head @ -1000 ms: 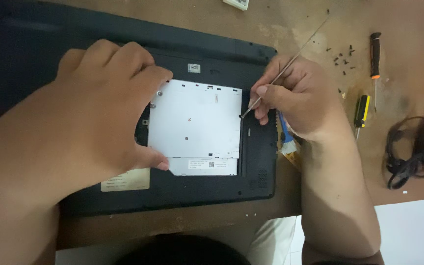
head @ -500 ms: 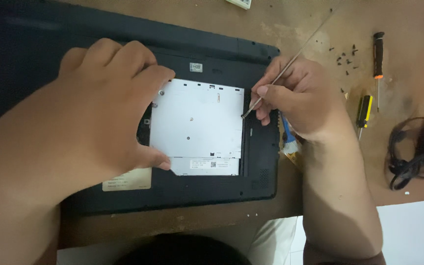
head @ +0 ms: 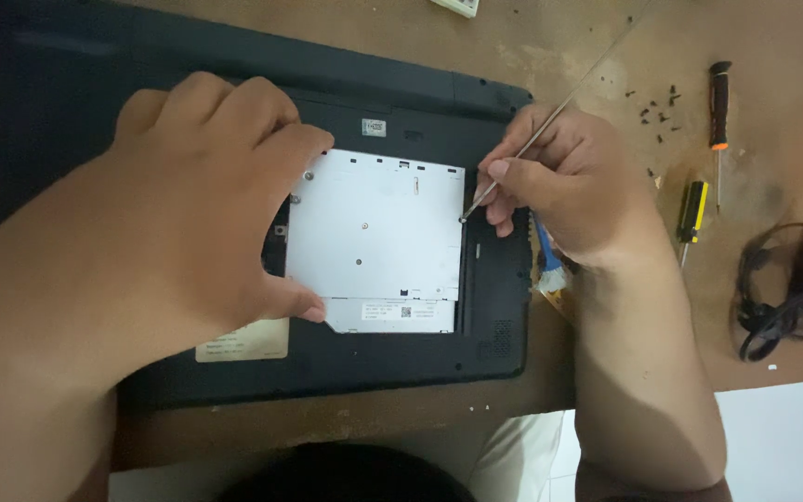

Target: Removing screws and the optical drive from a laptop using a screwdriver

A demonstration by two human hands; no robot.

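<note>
Left hand [head: 188,214] spread over the upturned black laptop [head: 234,186], thumb and fingertips pinched against the near and left edges of the silver optical drive [head: 374,237] seated in its bay; grip clamped on that drive, not lifted clear. Right hand [head: 564,181] closed around a thin metal probe [head: 522,144], fingers tight together on the shaft, tip pressed at the drive's right edge, just beyond the knuckles of that grip. Drive lying flat in the laptop's underside, between the two grips, white label strip [head: 392,314] on its near side. Pale sticker [head: 243,342] on the laptop shell, below the left thumb. Outward of the right grip, on the worn wooden surface [head: 401,409]: a yellow-handled screwdriver [head: 692,212] nearest the wrist, a black screwdriver with an orange band [head: 719,102] farther out, small dark screws [head: 657,102] scattered beside it, and a coiled black cable [head: 792,288] well apart at the surface's edge. Something blue and orange [head: 546,265] tucked under the right wrist, kind unclear.
</note>
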